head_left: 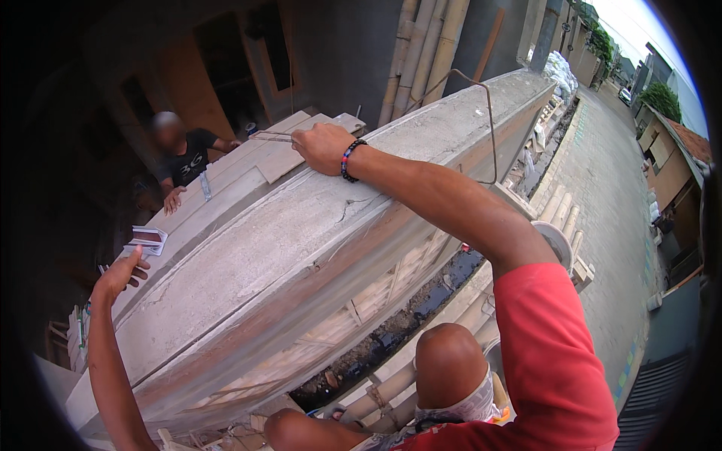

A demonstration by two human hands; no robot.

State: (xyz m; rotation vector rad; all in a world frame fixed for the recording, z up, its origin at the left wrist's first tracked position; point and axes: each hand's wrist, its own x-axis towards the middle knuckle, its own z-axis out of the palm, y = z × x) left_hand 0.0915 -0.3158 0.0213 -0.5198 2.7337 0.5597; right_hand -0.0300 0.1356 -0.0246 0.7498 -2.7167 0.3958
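My right hand [327, 149] is closed on a thin bent metal rod [271, 137] above the far edge of a rough concrete ledge [248, 252]. The rod's end points left over the wooden boards [259, 163]. My left hand [120, 276] is raised at the left, fingers apart, holding nothing that I can see. Just beyond its fingertips lies a small white-and-maroon thing [149, 239], like an open booklet or pack; whether they touch, I cannot tell. A bent wire [492, 120] arches over the ledge to the right of my right hand.
Across the boards, a person in a dark T-shirt [197, 150] rests a hand near a clear plastic bottle [204, 186]. Bamboo poles [425, 56] lean behind. Below the ledge runs a dark wet ditch [391, 342], with bamboo beside my knees. A paved lane [609, 188] stretches along the right.
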